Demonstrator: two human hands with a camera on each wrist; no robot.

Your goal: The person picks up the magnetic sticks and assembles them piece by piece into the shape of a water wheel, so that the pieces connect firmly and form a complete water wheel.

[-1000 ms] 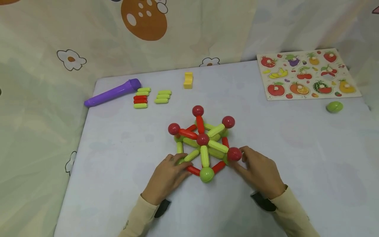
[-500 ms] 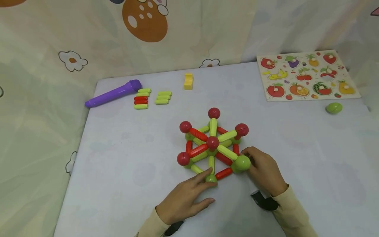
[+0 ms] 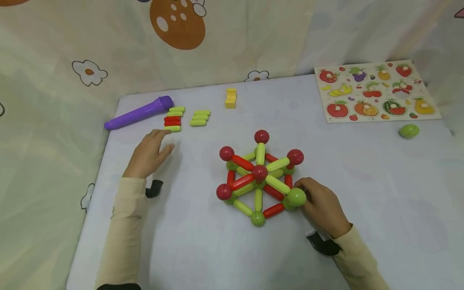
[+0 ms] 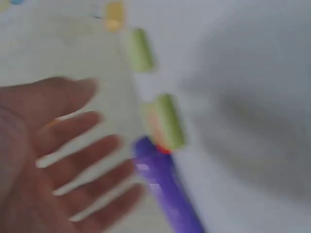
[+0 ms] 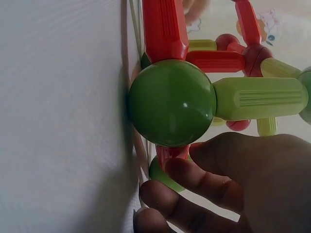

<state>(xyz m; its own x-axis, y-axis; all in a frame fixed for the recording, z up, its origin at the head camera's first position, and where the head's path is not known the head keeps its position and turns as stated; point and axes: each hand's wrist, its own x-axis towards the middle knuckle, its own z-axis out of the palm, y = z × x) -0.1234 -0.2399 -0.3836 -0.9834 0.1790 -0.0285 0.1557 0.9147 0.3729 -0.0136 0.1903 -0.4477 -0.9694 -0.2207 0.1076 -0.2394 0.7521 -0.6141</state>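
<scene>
A ball-and-rod structure (image 3: 259,173) of red and green balls and rods stands on the table. My right hand (image 3: 324,207) is at its right corner. In the right wrist view, my right thumb and forefinger pinch a red rod (image 5: 167,152) just below a green ball (image 5: 172,102). Out to the left, my left hand (image 3: 146,156) holds nothing, its fingers spread over the near end of a small row of loose rods (image 3: 172,119). Whether a fingertip touches the nearest green rod, I cannot tell. The left wrist view is blurred, with the fingers apart.
Beside the row lie more green rods (image 3: 199,118) and a purple toy microphone (image 3: 139,114). A yellow block (image 3: 230,98) sits near the back edge. At the back right are a fruit puzzle board (image 3: 377,92) and a green oval piece (image 3: 409,131).
The structure has turned and shifted slightly right. My left hand has let go of its near corner and moved up and left to the loose rods. My right hand stays at the right corner.
</scene>
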